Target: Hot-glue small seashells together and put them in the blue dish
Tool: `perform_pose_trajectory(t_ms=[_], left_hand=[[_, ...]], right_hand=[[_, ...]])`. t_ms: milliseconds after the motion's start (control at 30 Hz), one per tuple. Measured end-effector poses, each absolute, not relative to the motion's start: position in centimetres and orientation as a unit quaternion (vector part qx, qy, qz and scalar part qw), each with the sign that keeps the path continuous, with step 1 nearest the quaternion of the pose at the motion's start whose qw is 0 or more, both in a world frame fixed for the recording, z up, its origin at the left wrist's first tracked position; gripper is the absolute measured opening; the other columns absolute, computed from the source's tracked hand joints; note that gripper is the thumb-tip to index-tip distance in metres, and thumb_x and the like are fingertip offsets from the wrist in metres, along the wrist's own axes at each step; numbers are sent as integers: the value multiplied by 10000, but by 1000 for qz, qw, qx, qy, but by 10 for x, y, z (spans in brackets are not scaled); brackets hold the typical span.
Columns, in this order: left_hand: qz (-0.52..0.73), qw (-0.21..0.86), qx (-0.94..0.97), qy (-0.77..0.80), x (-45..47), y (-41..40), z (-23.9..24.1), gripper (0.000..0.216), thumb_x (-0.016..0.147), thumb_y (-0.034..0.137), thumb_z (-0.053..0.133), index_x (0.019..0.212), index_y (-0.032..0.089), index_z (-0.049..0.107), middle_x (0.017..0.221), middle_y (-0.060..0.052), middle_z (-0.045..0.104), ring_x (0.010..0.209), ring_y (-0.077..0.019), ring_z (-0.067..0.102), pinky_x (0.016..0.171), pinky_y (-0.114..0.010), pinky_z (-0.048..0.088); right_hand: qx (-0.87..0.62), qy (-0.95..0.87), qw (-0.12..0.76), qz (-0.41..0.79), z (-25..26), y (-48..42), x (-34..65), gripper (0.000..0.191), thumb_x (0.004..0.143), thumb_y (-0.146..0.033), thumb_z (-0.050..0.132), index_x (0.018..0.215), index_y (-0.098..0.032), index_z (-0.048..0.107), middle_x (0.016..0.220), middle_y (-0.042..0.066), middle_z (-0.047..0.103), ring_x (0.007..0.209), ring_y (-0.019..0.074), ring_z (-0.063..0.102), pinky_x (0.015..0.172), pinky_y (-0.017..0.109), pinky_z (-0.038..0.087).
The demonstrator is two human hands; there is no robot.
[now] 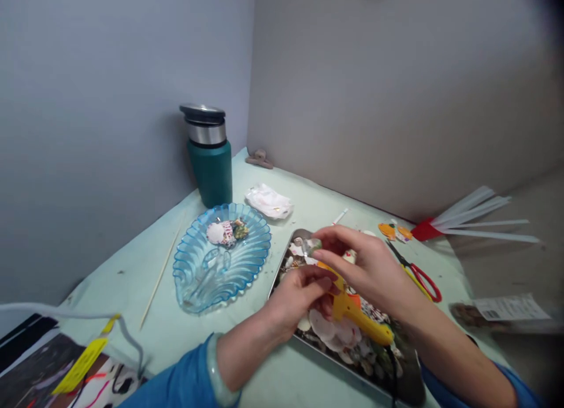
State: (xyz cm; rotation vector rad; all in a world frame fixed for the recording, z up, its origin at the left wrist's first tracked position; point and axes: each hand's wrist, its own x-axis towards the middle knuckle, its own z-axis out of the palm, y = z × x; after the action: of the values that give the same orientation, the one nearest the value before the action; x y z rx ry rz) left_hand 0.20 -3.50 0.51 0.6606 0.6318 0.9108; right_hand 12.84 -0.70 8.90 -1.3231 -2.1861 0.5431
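My left hand [304, 293] is closed around the front part of a yellow hot glue gun [363, 323], whose handle slants down to the right with a black cord at its end. My right hand [363, 258] pinches a small greyish-green shell [312, 246] between thumb and fingers, just above and beyond the left hand. Both hands are over a metal tray [341, 368] full of seashells, with white scallop shells [326, 331] near its front. The glue gun's tip is mostly hidden by my fingers.
Left of the tray lies a blue shell-shaped dish [244, 284] with several shells. Behind it stand a green bottle [211, 173] and a white packet [268, 201]. A wooden stick [161, 273] lies left; scissors [418, 273], glue sticks [480, 211] and a plastic bag [506, 311] are right.
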Motion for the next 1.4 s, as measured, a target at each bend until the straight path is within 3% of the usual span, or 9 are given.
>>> perform_pose_trajectory(t_ms=[133, 333, 433, 567, 733, 967, 1067, 1200, 1400], left_hand=[[420, 780, 346, 307, 4, -35, 3, 291, 704, 398, 702, 707, 119, 621, 647, -12, 595, 428, -74, 484, 461, -241, 412], [405, 787, 337, 320, 5, -34, 2, 241, 630, 337, 706, 701, 140, 586, 591, 15, 572, 420, -86, 486, 451, -242, 408], [404, 787, 341, 319, 4, -34, 3, 204, 628, 297, 683, 702, 137, 581, 582, 23, 566, 428, -81, 489, 463, -232, 398], [400, 796, 336, 306, 3, -34, 4, 244, 632, 315, 666, 773, 125, 607, 639, 16, 601, 415, -66, 481, 456, -228, 398], [410, 791, 334, 308, 4, -35, 2, 305, 631, 345, 717, 799, 125, 589, 637, 11, 618, 421, -63, 497, 473, -220, 418], [429, 769, 351, 319, 2, -37, 1, 346, 679, 414, 750, 756, 143, 549, 593, 30, 608, 406, -49, 487, 448, -181, 411], [400, 769, 383, 319, 1, -37, 1, 331, 741, 434, 702, 729, 126, 582, 531, 36, 577, 347, -26, 419, 378, -152, 326], [392, 777, 371, 324, 2, -37, -1, 355, 819, 477, 605, 722, 136, 592, 437, 59, 507, 286, -24, 307, 325, -158, 268], [402, 768, 359, 346, 4, -36, 0, 356, 831, 476, 598, 711, 141, 574, 449, 50, 519, 309, -26, 344, 341, -146, 274]], right_hand=[[-460, -871, 150, 89, 85, 34, 70, 163, 868, -244, 617, 1026, -214, 645, 848, 10, 713, 702, 139, 651, 624, 236, 475], [-425, -901, 84, 21, 67, 77, 12, 141, 807, -134, 614, 913, -156, 704, 946, 134, 699, 898, 253, 649, 667, 290, 437], [-394, -916, 62, 33, 66, 80, 8, 127, 783, -160, 651, 885, -189, 721, 916, 90, 712, 902, 232, 649, 661, 262, 420], [-412, -905, 96, 46, 74, 70, 38, 163, 887, -198, 555, 885, -212, 717, 912, 51, 716, 856, 180, 644, 684, 243, 407], [-486, -856, 164, 63, 75, 37, 112, 100, 874, -250, 595, 819, -190, 652, 764, 16, 682, 661, 140, 593, 613, 229, 402], [-603, -762, 226, 66, 49, -38, 204, 353, 950, -366, 450, 685, -184, 595, 610, 5, 615, 560, 141, 549, 570, 249, 401], [-628, -741, 227, 76, 33, -71, 221, 355, 954, -366, 450, 687, -187, 600, 633, 12, 623, 597, 154, 576, 580, 252, 429], [-617, -742, 234, 119, 18, -96, 225, 159, 922, -303, 539, 836, -204, 630, 804, 24, 667, 739, 168, 618, 681, 263, 472], [-636, -736, 223, 64, 23, -71, 229, 121, 914, -232, 533, 933, -187, 643, 959, 80, 649, 921, 224, 602, 813, 338, 459]])
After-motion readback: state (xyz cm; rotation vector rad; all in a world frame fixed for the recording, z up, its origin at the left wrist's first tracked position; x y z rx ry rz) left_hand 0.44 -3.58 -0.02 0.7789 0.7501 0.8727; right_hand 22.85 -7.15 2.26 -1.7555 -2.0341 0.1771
